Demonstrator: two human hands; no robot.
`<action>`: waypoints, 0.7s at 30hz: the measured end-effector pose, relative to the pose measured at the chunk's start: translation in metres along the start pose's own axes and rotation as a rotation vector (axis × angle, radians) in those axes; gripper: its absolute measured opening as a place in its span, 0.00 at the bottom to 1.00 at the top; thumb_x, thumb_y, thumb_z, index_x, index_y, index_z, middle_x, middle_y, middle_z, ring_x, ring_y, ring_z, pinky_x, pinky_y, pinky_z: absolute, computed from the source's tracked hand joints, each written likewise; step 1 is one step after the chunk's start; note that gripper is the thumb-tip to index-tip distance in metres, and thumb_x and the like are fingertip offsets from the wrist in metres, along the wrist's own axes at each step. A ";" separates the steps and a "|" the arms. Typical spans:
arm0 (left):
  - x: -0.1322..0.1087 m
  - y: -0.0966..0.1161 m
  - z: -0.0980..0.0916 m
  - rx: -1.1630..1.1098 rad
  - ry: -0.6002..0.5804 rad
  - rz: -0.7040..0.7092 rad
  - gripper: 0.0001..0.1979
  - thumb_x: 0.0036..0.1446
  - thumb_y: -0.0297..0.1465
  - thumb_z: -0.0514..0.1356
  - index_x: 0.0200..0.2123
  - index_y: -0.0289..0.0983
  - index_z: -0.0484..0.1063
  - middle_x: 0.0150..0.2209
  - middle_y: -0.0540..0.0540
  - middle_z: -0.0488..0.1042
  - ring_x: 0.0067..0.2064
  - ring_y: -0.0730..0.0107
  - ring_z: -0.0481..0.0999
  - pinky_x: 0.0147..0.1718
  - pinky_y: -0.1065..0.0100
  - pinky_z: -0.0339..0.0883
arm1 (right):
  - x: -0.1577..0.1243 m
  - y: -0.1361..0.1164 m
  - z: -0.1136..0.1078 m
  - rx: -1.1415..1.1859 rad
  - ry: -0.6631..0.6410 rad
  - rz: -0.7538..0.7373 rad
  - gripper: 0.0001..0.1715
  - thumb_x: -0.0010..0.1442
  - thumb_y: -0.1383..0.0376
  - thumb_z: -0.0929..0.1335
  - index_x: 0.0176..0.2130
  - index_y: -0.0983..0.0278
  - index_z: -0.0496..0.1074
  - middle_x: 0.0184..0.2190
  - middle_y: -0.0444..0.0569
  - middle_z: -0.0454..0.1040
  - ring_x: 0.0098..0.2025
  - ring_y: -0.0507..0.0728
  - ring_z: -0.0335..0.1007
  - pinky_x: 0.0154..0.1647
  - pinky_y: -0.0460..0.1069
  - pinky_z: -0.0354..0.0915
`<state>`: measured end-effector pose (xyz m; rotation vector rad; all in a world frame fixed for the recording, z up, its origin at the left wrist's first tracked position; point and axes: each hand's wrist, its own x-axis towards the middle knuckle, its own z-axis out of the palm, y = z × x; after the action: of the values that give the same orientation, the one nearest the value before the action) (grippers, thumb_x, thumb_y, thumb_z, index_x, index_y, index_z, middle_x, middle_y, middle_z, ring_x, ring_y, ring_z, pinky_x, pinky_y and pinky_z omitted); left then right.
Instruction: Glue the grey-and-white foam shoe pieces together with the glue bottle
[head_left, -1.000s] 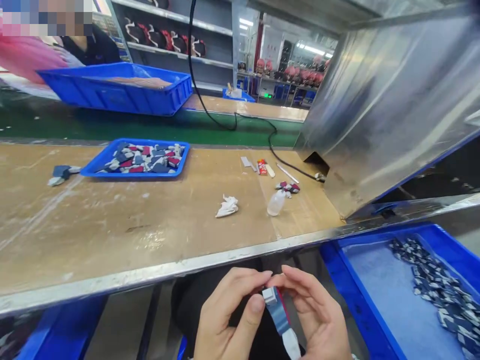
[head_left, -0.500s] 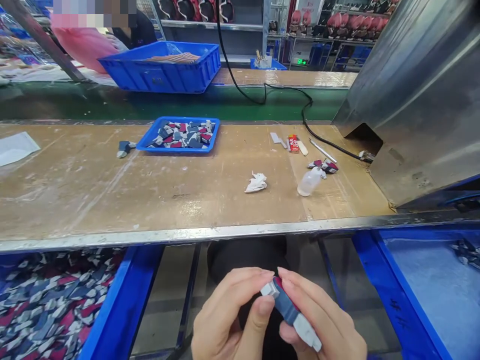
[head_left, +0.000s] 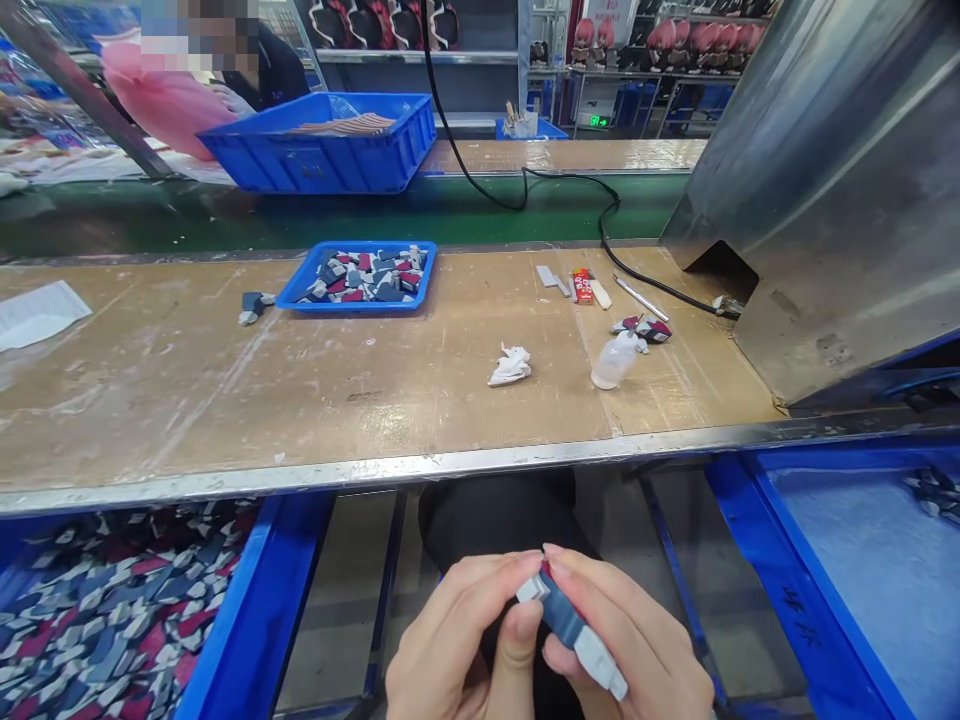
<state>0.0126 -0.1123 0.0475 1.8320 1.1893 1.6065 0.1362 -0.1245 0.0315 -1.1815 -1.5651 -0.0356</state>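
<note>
- Navy fabric strip (head_left: 562, 622): short, layered, held on a slant above the lap, below the bench edge
- Narrow red edge (head_left: 557, 583) along its upper side; pale grey tab (head_left: 531, 590) at the upper-left end; white tab (head_left: 600, 665) at the lower-right end
- Left hand (head_left: 454, 640): narrow pinch, thumb and fingertips closed on the strip near the grey tab
- Right hand (head_left: 626, 640): closed around the strip's middle and lower part, fingers across the top, white tab showing past them
- Blue bins on either side of the knees: left bin (head_left: 255, 600) heaped with navy, red and white pieces; right bin (head_left: 795, 600) lined with pale sheet, a few dark pieces at the far corner
- Wooden workbench (head_left: 225, 420) ahead: blue tray (head_left: 330, 309) of mixed pieces, crumpled white cloth (head_left: 511, 366), clear squeeze bottle (head_left: 615, 362) lying on its side
- Steel hood (head_left: 840, 200) at the bench's right end
</note>
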 end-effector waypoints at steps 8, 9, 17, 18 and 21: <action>0.041 -0.047 -0.004 0.131 -0.200 0.189 0.10 0.67 0.22 0.58 0.47 0.38 0.76 0.41 0.47 0.79 0.43 0.72 0.80 0.44 0.74 0.74 | 0.023 0.036 -0.003 0.061 -0.279 -0.133 0.19 0.70 0.66 0.66 0.57 0.71 0.70 0.53 0.61 0.78 0.56 0.57 0.76 0.57 0.47 0.74; 0.051 -0.055 -0.004 0.145 -0.206 0.226 0.10 0.67 0.21 0.58 0.47 0.38 0.76 0.42 0.47 0.79 0.44 0.72 0.80 0.46 0.73 0.73 | 0.024 0.042 -0.003 0.035 -0.295 -0.102 0.19 0.70 0.67 0.66 0.58 0.69 0.70 0.54 0.60 0.76 0.57 0.57 0.75 0.58 0.48 0.73; 0.095 -0.097 -0.001 0.172 -0.346 0.256 0.09 0.69 0.24 0.55 0.44 0.39 0.74 0.39 0.45 0.80 0.41 0.67 0.82 0.40 0.70 0.76 | 0.066 0.115 -0.015 -0.153 -0.125 0.378 0.23 0.66 0.53 0.67 0.55 0.61 0.69 0.52 0.56 0.74 0.51 0.64 0.73 0.52 0.62 0.72; 0.094 -0.096 0.000 0.179 -0.352 0.238 0.09 0.69 0.25 0.55 0.44 0.38 0.74 0.39 0.45 0.80 0.42 0.66 0.82 0.40 0.69 0.77 | 0.074 0.124 -0.014 -0.152 -0.139 0.419 0.28 0.65 0.50 0.68 0.58 0.62 0.67 0.54 0.58 0.72 0.53 0.65 0.72 0.54 0.64 0.70; 0.086 -0.090 0.001 0.213 -0.336 0.181 0.06 0.66 0.28 0.60 0.45 0.38 0.73 0.42 0.43 0.80 0.43 0.64 0.82 0.40 0.68 0.78 | 0.095 0.143 -0.003 -0.107 -0.198 0.503 0.44 0.60 0.44 0.70 0.65 0.64 0.59 0.59 0.62 0.68 0.59 0.68 0.68 0.59 0.66 0.66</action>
<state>-0.0187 0.0067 0.0276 2.2934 1.1003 1.2271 0.2468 0.0068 0.0278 -1.6762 -1.4041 0.3406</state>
